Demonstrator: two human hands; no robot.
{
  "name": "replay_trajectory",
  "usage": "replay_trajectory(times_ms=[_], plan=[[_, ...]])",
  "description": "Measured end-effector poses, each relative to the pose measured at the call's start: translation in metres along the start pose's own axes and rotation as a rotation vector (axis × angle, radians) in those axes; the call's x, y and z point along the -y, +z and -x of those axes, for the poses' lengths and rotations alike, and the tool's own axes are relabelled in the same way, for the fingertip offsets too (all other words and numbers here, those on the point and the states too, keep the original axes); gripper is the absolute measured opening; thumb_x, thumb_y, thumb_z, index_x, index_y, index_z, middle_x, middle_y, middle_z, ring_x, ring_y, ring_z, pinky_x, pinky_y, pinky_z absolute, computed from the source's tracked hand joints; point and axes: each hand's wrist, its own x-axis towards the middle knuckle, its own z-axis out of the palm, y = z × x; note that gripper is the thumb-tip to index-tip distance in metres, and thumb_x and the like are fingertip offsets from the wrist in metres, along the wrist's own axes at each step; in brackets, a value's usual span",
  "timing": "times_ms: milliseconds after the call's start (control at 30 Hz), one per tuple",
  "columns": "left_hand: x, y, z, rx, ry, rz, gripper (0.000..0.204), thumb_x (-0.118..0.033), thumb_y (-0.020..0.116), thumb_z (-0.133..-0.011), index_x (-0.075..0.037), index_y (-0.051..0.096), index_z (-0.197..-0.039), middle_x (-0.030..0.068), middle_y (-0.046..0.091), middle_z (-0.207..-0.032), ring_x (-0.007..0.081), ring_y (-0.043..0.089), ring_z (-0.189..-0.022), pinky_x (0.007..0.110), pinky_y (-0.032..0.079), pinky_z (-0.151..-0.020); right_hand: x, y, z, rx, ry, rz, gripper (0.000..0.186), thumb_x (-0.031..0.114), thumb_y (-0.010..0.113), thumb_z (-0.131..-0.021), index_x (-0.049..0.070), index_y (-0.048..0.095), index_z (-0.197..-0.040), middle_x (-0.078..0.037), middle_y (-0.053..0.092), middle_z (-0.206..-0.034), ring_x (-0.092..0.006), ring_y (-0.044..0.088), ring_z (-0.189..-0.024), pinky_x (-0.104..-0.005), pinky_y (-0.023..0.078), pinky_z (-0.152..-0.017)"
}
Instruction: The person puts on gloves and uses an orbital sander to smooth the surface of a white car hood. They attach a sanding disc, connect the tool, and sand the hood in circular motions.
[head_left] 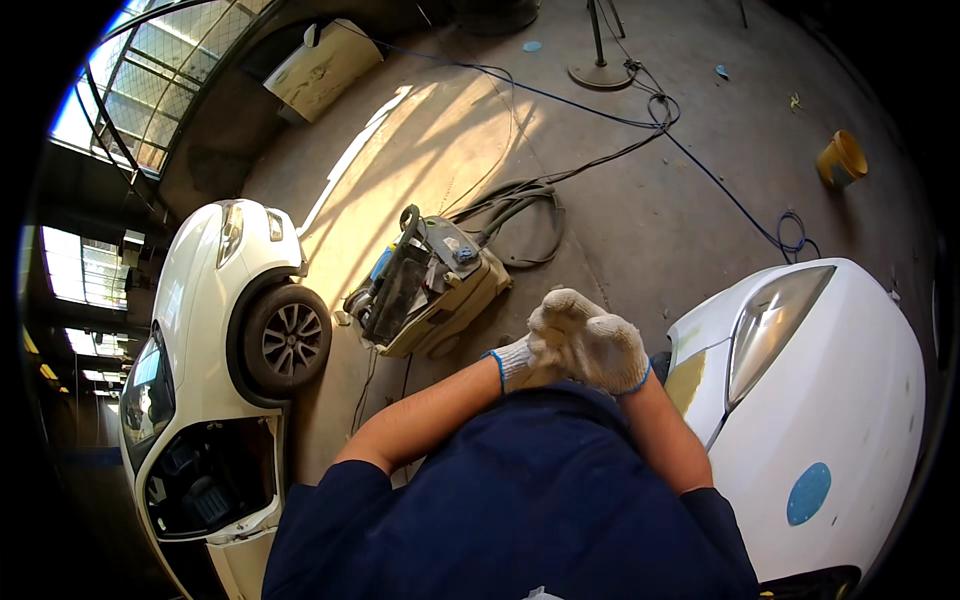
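In front of my body, my left hand [549, 340] and my right hand [613, 352] are pressed against each other. Both wear off-white knit work gloves with blue cuff edging. The fingers look curled together, and whatever lies between them, if anything, is hidden. Just right of my hands is a white car's front end [850, 400] with a cloudy headlight [780, 325]. A yellowish patch [686, 382] shows on its panel beside my right forearm. On the white surface lies a round blue sanding disc [809, 494].
A wheeled dust extractor [440, 280] with a coiled hose [545, 225] stands ahead-left. Further left is another white car [185, 330] with an opened door. A blue air line [715, 180] crosses the floor near a stand base [601, 75]. A yellow bucket [841, 160] sits far right.
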Motion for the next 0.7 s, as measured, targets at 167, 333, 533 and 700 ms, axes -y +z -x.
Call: replay_trajectory(times_ms=[167,333,533,700], plan=[[-0.004,0.01,0.002,0.046,0.007,0.008,0.034,-0.022,0.058,-0.098,-0.01,0.054,-0.13,0.0064,0.058,-0.116,0.0142,0.054,-0.112,0.03,0.047,-0.09,-0.016,0.031,-0.012,0.302,0.212,-0.037,0.063,0.033,0.076,-0.085,0.002,0.054,-0.136,-0.024,0.06,-0.129,-0.0401,0.062,-0.118,-0.0537,0.053,-0.098],[-0.008,0.011,0.005,0.061,-0.003,-0.057,0.033,-0.022,0.058,-0.098,-0.009,0.054,-0.128,0.006,0.058,-0.114,0.0126,0.054,-0.11,0.028,0.047,-0.089,-0.016,0.03,-0.014,0.265,0.23,-0.007,0.062,0.032,0.077,-0.085,0.001,0.055,-0.134,-0.023,0.062,-0.127,-0.0378,0.064,-0.115,-0.0509,0.053,-0.099],[-0.013,0.007,0.008,0.084,-0.007,-0.121,0.031,-0.022,0.058,-0.099,-0.008,0.055,-0.127,0.0055,0.059,-0.112,0.0107,0.055,-0.109,0.026,0.047,-0.087,-0.018,0.024,-0.018,0.249,0.22,-0.011,0.061,0.032,0.076,-0.084,0.001,0.056,-0.134,-0.021,0.062,-0.127,-0.0343,0.064,-0.115,-0.0483,0.052,-0.098],[-0.022,0.007,0.013,0.095,-0.005,-0.183,0.03,-0.022,0.058,-0.099,-0.007,0.055,-0.125,0.005,0.059,-0.111,0.0091,0.055,-0.107,0.025,0.047,-0.086,-0.044,0.016,-0.026,0.262,0.244,0.018,0.066,0.033,0.072,-0.083,0.0,0.054,-0.137,-0.019,0.061,-0.129,-0.0306,0.062,-0.117,-0.0444,0.05,-0.1]])
